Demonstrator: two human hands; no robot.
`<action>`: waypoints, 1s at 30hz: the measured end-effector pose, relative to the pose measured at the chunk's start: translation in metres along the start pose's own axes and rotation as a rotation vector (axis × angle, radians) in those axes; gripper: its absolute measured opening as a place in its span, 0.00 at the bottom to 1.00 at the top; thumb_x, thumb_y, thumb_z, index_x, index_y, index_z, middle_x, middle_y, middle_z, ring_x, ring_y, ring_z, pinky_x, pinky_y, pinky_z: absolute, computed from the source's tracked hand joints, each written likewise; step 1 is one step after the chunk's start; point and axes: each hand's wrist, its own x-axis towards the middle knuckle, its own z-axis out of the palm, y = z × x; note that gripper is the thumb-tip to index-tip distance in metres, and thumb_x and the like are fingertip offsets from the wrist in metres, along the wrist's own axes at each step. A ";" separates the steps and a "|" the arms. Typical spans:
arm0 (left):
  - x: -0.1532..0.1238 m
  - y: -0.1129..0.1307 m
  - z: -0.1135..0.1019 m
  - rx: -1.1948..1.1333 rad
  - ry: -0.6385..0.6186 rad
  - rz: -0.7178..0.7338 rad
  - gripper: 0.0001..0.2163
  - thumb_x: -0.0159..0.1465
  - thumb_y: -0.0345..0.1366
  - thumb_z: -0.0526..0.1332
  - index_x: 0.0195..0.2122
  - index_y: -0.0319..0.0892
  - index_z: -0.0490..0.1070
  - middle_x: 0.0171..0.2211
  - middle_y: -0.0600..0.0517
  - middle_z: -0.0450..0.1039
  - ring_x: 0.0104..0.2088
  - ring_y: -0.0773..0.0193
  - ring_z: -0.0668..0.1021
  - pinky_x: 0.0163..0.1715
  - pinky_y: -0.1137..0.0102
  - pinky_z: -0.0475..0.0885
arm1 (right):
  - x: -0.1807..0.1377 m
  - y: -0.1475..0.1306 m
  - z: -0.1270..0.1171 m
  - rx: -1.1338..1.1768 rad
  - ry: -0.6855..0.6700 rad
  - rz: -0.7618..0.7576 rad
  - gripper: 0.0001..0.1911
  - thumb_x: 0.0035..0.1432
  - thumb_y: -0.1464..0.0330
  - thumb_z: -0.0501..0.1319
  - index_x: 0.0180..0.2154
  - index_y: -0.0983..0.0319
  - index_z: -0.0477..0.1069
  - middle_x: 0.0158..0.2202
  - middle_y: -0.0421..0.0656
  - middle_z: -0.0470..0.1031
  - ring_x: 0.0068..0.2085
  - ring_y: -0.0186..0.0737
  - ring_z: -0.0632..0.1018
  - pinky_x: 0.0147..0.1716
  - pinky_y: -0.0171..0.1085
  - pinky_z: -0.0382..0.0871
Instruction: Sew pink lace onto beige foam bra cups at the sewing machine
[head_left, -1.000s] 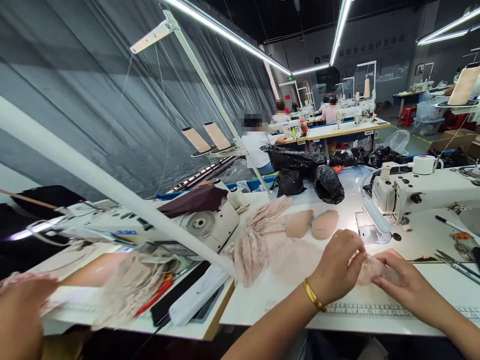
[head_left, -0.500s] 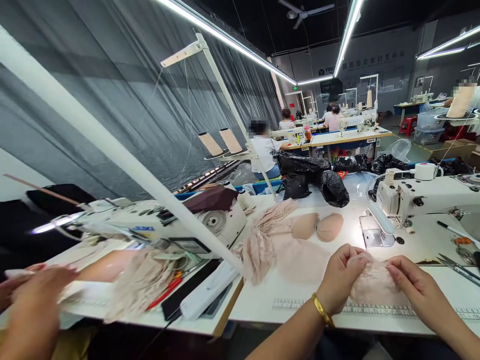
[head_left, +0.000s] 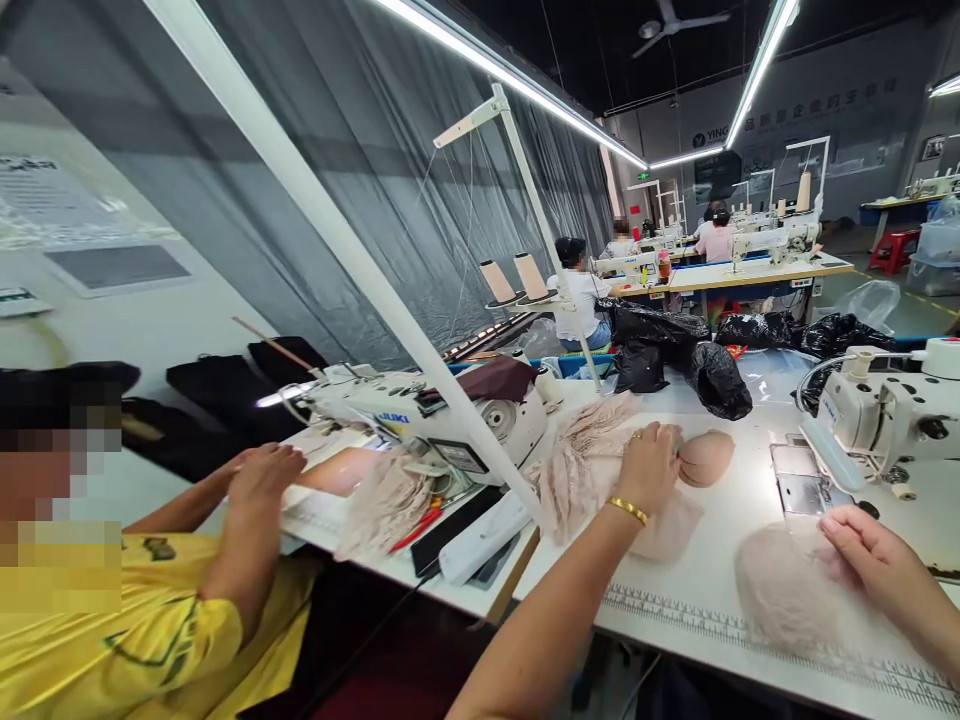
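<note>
My left hand reaches over the table with its fingers bent down onto a beige moulded bra cup, which it mostly covers. Beside its fingertips lies a second bra cup. Thin beige fabric shows under and in front of this hand. My right hand pinches the upper edge of a sheer beige lace piece between thumb and finger; the lace rests near the table's front edge. A heap of gathered beige lace lies left of my left hand.
A sewing machine stands at the right. Black plastic bags lie along the back. A slanting white pole crosses the left side. Beyond it, a co-worker in a yellow shirt works at another sewing machine. A printed ruler runs along the front edge.
My left hand has let go of the lace piece and moved left and away from me onto the bra cup. My right hand still holds the lace. The view has turned left.
</note>
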 end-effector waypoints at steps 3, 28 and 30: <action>0.020 -0.023 0.009 0.118 -0.062 -0.014 0.15 0.71 0.25 0.58 0.56 0.41 0.75 0.47 0.41 0.78 0.55 0.50 0.76 0.57 0.58 0.69 | 0.005 0.009 -0.002 0.026 -0.042 -0.008 0.26 0.67 0.40 0.55 0.33 0.55 0.69 0.24 0.38 0.72 0.27 0.43 0.71 0.30 0.41 0.64; 0.021 -0.021 -0.023 -0.314 0.052 -0.121 0.08 0.64 0.26 0.56 0.40 0.40 0.73 0.42 0.44 0.78 0.46 0.54 0.79 0.49 0.62 0.73 | 0.005 0.004 -0.004 0.144 -0.100 -0.018 0.24 0.69 0.44 0.57 0.33 0.56 0.69 0.26 0.37 0.75 0.29 0.42 0.73 0.33 0.39 0.65; 0.006 -0.001 -0.026 -0.477 -0.021 -0.057 0.09 0.62 0.29 0.58 0.42 0.40 0.74 0.40 0.47 0.79 0.40 0.59 0.80 0.42 0.67 0.75 | 0.006 0.005 -0.004 0.178 -0.093 -0.014 0.26 0.69 0.42 0.56 0.35 0.57 0.71 0.26 0.38 0.75 0.29 0.42 0.74 0.33 0.40 0.67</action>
